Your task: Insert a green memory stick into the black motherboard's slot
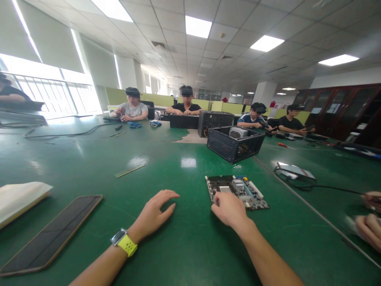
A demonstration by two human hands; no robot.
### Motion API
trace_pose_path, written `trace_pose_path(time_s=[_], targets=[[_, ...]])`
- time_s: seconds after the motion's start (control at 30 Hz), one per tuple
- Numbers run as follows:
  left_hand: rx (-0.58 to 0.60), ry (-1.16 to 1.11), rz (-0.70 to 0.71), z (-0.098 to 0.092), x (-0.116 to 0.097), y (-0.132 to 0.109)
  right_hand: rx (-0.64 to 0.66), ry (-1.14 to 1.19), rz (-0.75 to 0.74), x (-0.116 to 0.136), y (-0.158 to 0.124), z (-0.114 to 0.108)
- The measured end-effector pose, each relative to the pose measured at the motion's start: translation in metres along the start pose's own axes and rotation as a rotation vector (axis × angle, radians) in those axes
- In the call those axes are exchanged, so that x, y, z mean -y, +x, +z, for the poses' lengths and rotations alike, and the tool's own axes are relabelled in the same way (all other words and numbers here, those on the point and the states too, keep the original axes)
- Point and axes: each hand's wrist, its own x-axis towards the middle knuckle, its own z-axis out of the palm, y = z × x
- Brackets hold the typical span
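"Where's that circuit board (247,194) from where you stand?"

"Flat on the green bench (104,167), component side up, just under and beyond the person's right hand (230,208), nearer than the open black case (222,149)."

"And which way does it point?"

"Its far edge runs crosswise; the pale slot (256,190) on its right slants from far left to near right. It looks wider than deep, but at this shallow angle I can't swear which side is longer."

"What's it like?"

"A thin, four-sided sheet crowded with parts, among them a silvery block (238,184). The bench is smooth and glossy, mirroring the ceiling lights (199,26). The case is boxy, with a perforated side."

"And the hands?"

"The right fingers are curled in at the board's near left part, hiding it. Whether they pinch it, I can't tell."

"The left?"

"The left hand (153,210) is off to the board's left, apart from it, thumb and forefinger spread, holding nothing. A watch (118,236) with a yellow-green strap sits on that wrist."
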Motion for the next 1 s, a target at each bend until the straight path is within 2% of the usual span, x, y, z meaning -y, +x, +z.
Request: trace_pose_path(time_s=[0.07, 0.13, 0.23, 0.3, 0.37, 0.43, 0.47, 0.5, 0.53, 0.57, 0.63, 0.67, 0.7, 0.77, 0.83, 1.0], targets=[[0.006, -0.003, 0.003, 0.001, -0.001, 0.0, -0.008, -0.002, 0.061, -0.013, 0.009, 0.0], [0.012, -0.005, 0.008, 0.001, -0.002, 0.0, -0.012, -0.003, 0.05, -0.018, 0.013, 0.001], [0.02, -0.003, 0.024, 0.001, -0.003, 0.0, 0.004, 0.022, -0.05, -0.012, 0.006, 0.001], [0.029, 0.003, 0.037, 0.001, -0.005, 0.0, 0.053, 0.089, -0.172, -0.001, -0.006, 0.001], [0.045, 0.01, 0.052, 0.001, -0.008, 0.001, 0.184, 0.236, -0.349, 0.013, -0.021, -0.001], [0.07, 0.014, 0.07, 0.001, -0.012, 0.001, 0.419, 0.462, -0.517, 0.026, -0.033, -0.003], [0.087, 0.018, 0.079, 0.001, -0.013, 0.002, 0.515, 0.576, -0.568, 0.031, -0.037, -0.004], [0.104, 0.024, 0.085, 0.001, -0.014, 0.002, 0.548, 0.666, -0.586, 0.035, -0.037, -0.004], [0.124, 0.034, 0.089, 0.001, -0.015, 0.002, 0.498, 0.714, -0.569, 0.035, -0.035, -0.004], [0.143, 0.045, 0.088, 0.001, -0.015, 0.002, 0.371, 0.717, -0.523, 0.034, -0.03, -0.003], [0.172, 0.066, 0.08, 0.001, -0.015, 0.002, 0.039, 0.623, -0.394, 0.024, -0.016, 0.002], [0.18, 0.073, 0.073, 0.001, -0.014, 0.002, -0.092, 0.556, -0.334, 0.017, -0.007, 0.006], [0.183, 0.075, 0.067, 0.001, -0.014, 0.002, -0.169, 0.492, -0.289, 0.01, 0.001, 0.01], [0.181, 0.07, 0.057, 0.002, -0.012, 0.003, -0.191, 0.401, -0.24, -0.003, 0.015, 0.019], [0.172, 0.054, 0.051, 0.001, -0.012, 0.003, -0.132, 0.348, -0.21, -0.012, 0.022, 0.026], [0.162, 0.018, 0.049, 0.0, -0.013, 0.002, -0.099, 0.34, -0.179, -0.011, 0.022, 0.031]])
